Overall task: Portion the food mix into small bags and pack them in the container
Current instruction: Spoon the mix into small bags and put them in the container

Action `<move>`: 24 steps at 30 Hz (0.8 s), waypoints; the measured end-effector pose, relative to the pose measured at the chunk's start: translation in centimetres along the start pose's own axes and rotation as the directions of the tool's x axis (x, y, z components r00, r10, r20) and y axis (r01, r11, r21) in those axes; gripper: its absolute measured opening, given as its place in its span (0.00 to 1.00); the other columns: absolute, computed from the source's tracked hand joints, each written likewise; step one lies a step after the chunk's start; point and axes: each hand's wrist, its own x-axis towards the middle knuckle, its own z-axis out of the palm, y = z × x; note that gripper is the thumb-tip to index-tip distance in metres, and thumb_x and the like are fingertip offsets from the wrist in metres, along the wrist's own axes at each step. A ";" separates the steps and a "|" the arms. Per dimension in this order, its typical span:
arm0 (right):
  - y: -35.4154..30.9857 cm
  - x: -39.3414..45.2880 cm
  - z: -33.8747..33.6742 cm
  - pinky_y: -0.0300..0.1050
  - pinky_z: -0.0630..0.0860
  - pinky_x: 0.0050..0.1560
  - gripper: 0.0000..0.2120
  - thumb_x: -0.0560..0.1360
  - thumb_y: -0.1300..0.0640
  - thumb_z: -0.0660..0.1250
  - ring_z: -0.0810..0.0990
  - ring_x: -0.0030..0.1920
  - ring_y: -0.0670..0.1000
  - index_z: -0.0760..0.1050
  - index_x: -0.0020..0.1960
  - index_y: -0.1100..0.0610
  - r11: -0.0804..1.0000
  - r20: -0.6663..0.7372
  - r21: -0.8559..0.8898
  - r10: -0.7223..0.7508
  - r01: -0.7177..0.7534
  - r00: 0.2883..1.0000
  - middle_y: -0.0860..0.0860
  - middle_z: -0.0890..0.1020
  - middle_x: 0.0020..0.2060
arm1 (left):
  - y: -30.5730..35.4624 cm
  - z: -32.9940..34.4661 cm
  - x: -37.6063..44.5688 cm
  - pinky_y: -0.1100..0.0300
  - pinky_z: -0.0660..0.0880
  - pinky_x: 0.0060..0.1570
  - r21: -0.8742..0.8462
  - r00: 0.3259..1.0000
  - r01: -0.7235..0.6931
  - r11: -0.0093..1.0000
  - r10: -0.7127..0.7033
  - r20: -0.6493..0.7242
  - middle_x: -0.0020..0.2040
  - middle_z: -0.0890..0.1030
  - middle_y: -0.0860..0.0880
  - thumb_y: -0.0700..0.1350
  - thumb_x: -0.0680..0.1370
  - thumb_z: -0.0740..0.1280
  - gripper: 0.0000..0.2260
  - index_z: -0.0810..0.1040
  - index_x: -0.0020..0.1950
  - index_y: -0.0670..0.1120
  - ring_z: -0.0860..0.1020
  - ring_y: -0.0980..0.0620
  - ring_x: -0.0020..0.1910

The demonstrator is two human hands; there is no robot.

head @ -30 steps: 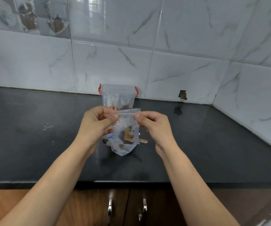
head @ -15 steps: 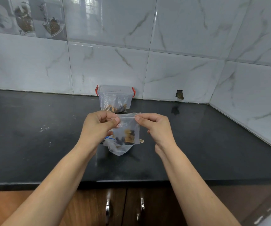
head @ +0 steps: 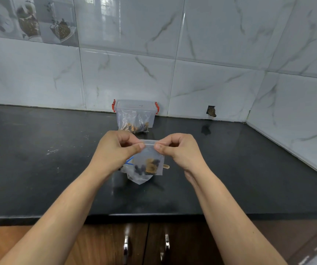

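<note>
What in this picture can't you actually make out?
- Zip strip of the small bag: the left hand and right hand pinch its top, so sealed or not is unclear.
- Things on the counter behind the bag: only a wooden stick end and blue marks show.
- Container: packed bags overlap, too small to count.
- Cabinet handles: cut off by the bottom edge.

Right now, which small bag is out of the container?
The small bag pinched at its top edge by left hand and right hand; the other bags sit inside the container.
</note>
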 end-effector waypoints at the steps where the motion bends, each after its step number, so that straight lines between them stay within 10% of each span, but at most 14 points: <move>1: 0.0 0.0 -0.1 0.35 0.75 0.38 0.11 0.69 0.63 0.75 0.80 0.34 0.42 0.80 0.33 0.51 1.000 0.017 -0.005 -0.005 0.005 1.000 0.45 0.82 0.30 | 0.1 0.0 0.1 0.61 0.72 0.36 0.014 1.000 0.000 1.000 0.000 -0.003 0.34 0.83 0.47 0.38 0.71 0.73 0.06 0.82 0.35 0.46 0.77 0.54 0.34; 24: -2.3 0.8 0.3 0.38 0.74 0.40 0.02 0.71 0.53 0.73 0.78 0.37 0.40 0.82 0.39 0.49 0.907 0.150 -0.380 -0.137 0.185 0.979 0.42 0.81 0.32 | 0.1 0.3 -0.1 0.62 0.76 0.29 -0.152 0.997 0.063 0.986 -0.056 0.052 0.34 0.83 0.46 0.37 0.75 0.69 0.03 0.81 0.42 0.42 0.83 0.55 0.36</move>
